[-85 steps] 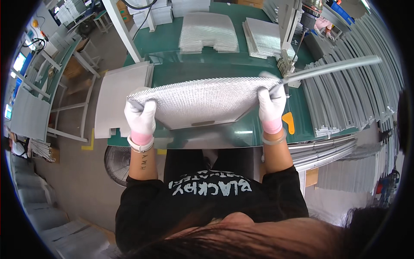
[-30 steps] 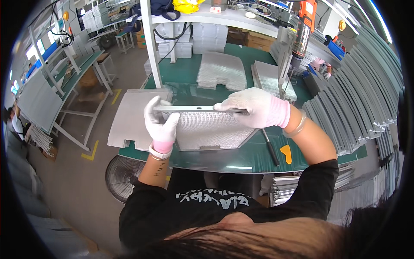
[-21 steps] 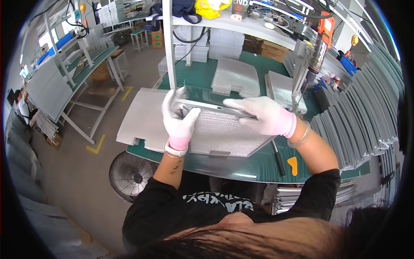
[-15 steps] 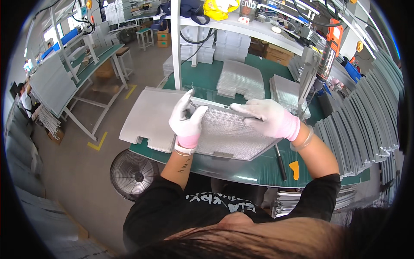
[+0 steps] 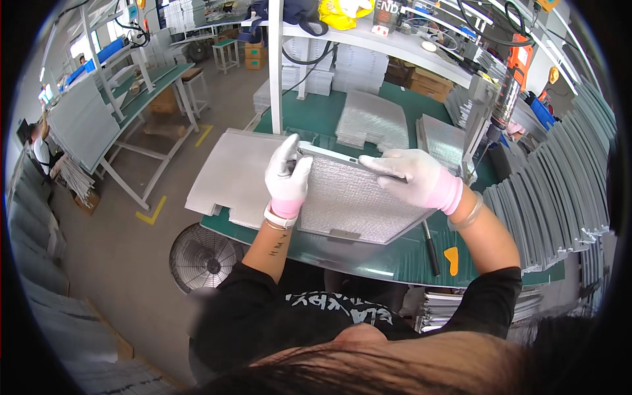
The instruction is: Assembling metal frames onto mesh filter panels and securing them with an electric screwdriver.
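Left hand (image 5: pixel 287 179) covers left edge of mesh panel (image 5: pixel 352 204) — fingertips behind it; grey sheet (image 5: pixel 234 179) partly under panel.

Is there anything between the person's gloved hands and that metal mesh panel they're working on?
No, nothing visible. The left hand grips the near-left end of the mesh filter panel, fingers over its top frame. The right hand lies flat on its upper right edge. Both gloves touch the panel directly above the green table.

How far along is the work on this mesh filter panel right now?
Done: the mesh filter panel lies on the green bench inside a metal frame. In hand: the left hand grips its left edge while the right hand presses the top rail. Left: bare mesh sheets are stacked behind.
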A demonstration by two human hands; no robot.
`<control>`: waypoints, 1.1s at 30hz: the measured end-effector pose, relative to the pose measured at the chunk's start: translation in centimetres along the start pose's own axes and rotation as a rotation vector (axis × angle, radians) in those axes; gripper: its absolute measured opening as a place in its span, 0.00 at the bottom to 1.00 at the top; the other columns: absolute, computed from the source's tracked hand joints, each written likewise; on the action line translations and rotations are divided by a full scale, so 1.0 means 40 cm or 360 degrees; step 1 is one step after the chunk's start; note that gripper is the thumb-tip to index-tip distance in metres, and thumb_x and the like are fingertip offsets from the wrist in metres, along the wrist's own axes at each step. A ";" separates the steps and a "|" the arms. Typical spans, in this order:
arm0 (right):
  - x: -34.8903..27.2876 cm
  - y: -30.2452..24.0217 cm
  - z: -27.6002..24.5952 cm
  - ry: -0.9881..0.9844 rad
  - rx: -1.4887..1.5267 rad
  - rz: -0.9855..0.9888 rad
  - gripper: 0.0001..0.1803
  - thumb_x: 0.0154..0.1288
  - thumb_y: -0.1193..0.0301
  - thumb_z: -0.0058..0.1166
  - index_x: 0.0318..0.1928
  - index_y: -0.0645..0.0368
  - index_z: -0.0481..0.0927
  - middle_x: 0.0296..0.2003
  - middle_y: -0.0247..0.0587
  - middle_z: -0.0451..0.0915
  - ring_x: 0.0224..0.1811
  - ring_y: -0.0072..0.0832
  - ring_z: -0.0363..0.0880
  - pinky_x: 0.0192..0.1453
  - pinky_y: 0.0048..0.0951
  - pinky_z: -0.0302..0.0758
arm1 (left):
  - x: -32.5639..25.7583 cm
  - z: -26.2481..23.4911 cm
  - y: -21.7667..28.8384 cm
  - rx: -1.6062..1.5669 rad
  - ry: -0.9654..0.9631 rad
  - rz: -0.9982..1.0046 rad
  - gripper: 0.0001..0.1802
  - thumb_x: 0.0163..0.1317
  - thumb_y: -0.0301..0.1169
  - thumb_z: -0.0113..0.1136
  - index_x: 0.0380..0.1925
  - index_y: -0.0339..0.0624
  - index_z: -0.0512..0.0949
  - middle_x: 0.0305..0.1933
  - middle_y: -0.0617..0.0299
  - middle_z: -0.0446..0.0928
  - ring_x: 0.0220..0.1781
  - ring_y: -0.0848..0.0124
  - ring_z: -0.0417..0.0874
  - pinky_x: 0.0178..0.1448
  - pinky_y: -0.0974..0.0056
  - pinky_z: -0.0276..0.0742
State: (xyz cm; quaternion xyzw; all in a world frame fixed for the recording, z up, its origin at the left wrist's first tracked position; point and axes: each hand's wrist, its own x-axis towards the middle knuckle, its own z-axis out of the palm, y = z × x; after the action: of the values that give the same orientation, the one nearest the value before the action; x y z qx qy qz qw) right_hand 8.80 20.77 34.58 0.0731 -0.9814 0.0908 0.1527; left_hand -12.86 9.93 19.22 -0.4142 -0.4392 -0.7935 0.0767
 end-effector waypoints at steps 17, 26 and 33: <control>-0.677 0.058 0.513 0.0194 -0.0624 0.2110 0.30 0.56 0.61 0.60 0.59 0.57 0.72 0.48 0.49 0.75 0.49 0.50 0.76 0.52 0.48 0.75 | 0.182 0.082 0.207 0.0445 -0.0982 0.0933 0.15 0.62 0.23 0.56 0.49 0.40 0.75 0.39 0.54 0.82 0.38 0.60 0.84 0.42 0.60 0.78; -0.713 0.072 0.493 -0.0192 -0.0637 0.2419 0.22 0.67 0.66 0.52 0.60 0.56 0.68 0.47 0.52 0.74 0.48 0.46 0.79 0.48 0.46 0.78 | -0.044 0.382 0.172 0.0633 -0.2191 0.1635 0.13 0.60 0.33 0.51 0.45 0.50 0.73 0.24 0.65 0.74 0.28 0.64 0.80 0.34 0.61 0.74; -0.678 -0.112 0.284 0.0834 0.1070 0.2031 0.26 0.70 0.72 0.46 0.67 0.64 0.62 0.30 0.36 0.75 0.24 0.19 0.73 0.29 0.23 0.73 | -0.117 0.371 0.154 0.0693 -0.1704 0.1053 0.42 0.47 0.49 0.70 0.61 0.43 0.69 0.24 0.65 0.76 0.28 0.62 0.77 0.39 0.56 0.71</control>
State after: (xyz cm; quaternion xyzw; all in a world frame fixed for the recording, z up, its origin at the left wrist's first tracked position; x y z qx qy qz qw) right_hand 31.87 17.28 16.14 -0.4890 -0.6848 0.4692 0.2679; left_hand 1.90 16.37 23.77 -0.8391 -0.4166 -0.3061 0.1694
